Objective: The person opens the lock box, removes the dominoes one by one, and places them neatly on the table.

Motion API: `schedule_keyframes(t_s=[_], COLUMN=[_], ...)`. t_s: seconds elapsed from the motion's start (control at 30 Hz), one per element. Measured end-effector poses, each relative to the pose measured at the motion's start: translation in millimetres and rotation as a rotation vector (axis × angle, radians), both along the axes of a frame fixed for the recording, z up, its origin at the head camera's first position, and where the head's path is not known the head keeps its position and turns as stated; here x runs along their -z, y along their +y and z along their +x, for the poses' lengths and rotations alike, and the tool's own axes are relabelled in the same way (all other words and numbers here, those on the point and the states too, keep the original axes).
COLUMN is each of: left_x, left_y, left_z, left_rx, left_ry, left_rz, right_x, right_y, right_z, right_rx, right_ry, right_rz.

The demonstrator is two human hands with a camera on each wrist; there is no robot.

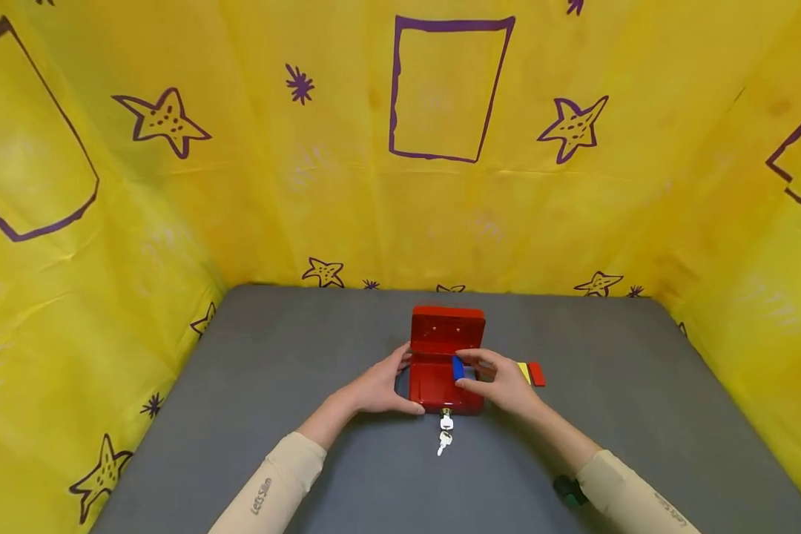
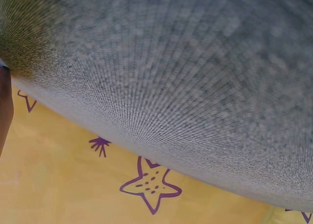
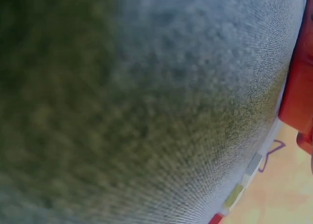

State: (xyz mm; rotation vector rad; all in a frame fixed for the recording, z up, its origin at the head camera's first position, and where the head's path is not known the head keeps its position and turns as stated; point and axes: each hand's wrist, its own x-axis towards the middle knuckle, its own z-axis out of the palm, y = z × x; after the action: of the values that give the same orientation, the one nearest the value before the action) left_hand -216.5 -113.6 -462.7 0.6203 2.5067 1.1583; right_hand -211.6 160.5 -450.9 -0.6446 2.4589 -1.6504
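An open red metal box stands on the grey table with its lid raised at the back. Two keys hang from the lock at its front. My left hand holds the box's left side, thumb at the front corner, fingers toward the back. Over the right part of the box, my right hand pinches a blue block between thumb and fingers. In the right wrist view the red box shows at the right edge. Part of a hand shows at the left wrist view's left edge.
Right of the box, partly behind my right hand, lie a yellow piece and a red piece. The right wrist view also shows a grey piece. Yellow cloth with purple drawings surrounds the table's back and sides.
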Motion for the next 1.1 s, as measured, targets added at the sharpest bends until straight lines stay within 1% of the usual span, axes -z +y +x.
schedule_keyframes(t_s=[0.1,0.2,0.33,0.4,0.6,0.67,0.9,1.0,1.1], left_x=[0.8,4.0,6.0,5.3,1.6,1.6,2.5,2.2,1.3], left_y=[0.4,7.2,6.3,4.1,-1.0,-0.8,0.0,-0.4,-0.9], left_z=[6.7,9.9,17.9,17.0,5.9,5.4,4.7,5.0,5.6], left_rx=[-0.001,-0.003,-0.015,-0.025,-0.015,-0.014,-0.018,-0.02,-0.02], left_ry=[0.001,-0.008,-0.027,-0.022,0.007,0.008,-0.005,-0.007,-0.013], left_rz=[0.007,0.024,0.017,0.013,0.006,0.001,0.001,-0.005,-0.009], right_x=[0.6,1.8,3.9,3.6,0.6,0.0,2.1,3.5,4.5], right_y=[2.4,11.9,15.5,15.0,15.6,17.5,26.5,32.8,42.3], right_z=[8.9,13.4,19.3,18.1,10.9,10.9,9.5,9.4,9.3], right_rx=[0.032,0.049,0.021,0.014,0.016,0.017,0.009,0.024,0.05], right_ry=[-0.028,-0.047,-0.085,-0.083,-0.093,-0.095,-0.06,-0.054,-0.052], right_rz=[-0.021,-0.035,-0.066,-0.079,-0.102,-0.115,-0.153,-0.127,-0.072])
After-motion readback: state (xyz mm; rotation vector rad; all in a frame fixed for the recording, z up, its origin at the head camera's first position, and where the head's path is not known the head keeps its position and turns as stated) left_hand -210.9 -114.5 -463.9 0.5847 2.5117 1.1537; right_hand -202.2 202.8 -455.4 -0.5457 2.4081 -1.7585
